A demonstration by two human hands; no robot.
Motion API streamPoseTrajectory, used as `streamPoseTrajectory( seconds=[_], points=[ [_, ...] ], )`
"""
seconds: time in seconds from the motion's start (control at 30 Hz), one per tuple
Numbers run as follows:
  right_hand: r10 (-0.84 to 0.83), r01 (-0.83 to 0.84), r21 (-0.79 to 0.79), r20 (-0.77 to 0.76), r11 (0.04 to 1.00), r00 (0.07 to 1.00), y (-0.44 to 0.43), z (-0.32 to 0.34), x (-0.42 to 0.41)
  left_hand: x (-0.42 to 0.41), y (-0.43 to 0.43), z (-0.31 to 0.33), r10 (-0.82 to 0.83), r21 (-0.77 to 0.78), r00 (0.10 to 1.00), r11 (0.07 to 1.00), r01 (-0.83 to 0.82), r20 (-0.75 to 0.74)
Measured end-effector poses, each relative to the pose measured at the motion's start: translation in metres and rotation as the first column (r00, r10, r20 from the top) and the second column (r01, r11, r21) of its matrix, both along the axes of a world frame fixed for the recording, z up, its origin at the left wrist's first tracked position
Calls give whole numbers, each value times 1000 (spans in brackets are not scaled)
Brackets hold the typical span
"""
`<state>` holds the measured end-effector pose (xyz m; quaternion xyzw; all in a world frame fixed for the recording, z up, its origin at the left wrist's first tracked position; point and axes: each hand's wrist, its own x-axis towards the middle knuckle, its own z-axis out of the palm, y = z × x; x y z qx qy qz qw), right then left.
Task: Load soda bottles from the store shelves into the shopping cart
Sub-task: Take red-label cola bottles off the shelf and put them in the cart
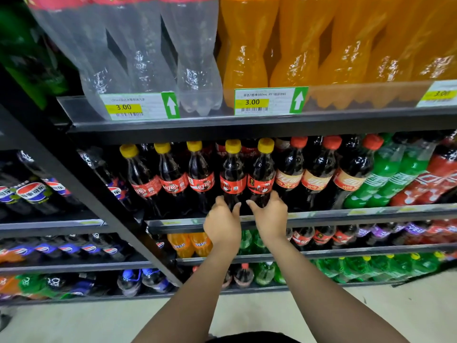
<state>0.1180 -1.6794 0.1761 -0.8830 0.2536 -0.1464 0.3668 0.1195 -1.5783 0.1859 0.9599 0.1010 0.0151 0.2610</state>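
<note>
Two grips to report, one on each side. My left hand [221, 226] is wrapped round the lower body of the left cola bottle [233, 177], with the thumb on the bottle's right side and the fingers curled round its left. My right hand [270, 217] holds the right cola bottle [261, 173] in mirror fashion, thumb on the left side and fingers round the right. The two thumbs are close together.

Both bottles are yellow-capped and upright, side by side in the front row of the shelf [346, 215], just above the middle of my view. My hands cover their bases, so I cannot tell whether either one is off the shelf.

At 3 o'clock from the right cola bottle stand red-capped cola bottles [316, 174], then green bottles [385, 177]. At 9 o'clock from the left cola bottle are more yellow-capped colas [173, 179], and past a black upright [81, 179], Pepsi bottles [32, 191]. On the shelf above, clear bottles [138, 45] are at 11 o'clock and orange bottles [247, 45] at 1 o'clock, with a price tag [262, 101] reading 3.00.
</note>
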Motion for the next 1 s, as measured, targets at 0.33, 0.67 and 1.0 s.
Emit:
streamPoseTrajectory(
  seconds=[0.33, 0.67, 1.0],
  points=[
    [-48, 49, -13, 27, 999, 998, 2, -7, 7, 9, -9, -12, 83, -7, 995, 997, -82, 47],
    [-27, 26, 22, 86, 999, 996, 7, -10, 2, 2, -11, -24, 125, -115, 986, 987, -112, 111],
    [128, -135, -231, -46, 964, 991, 89, -42, -85, -92, 102, -69, -107, 169, 962, 984, 65, 251]
  ],
)
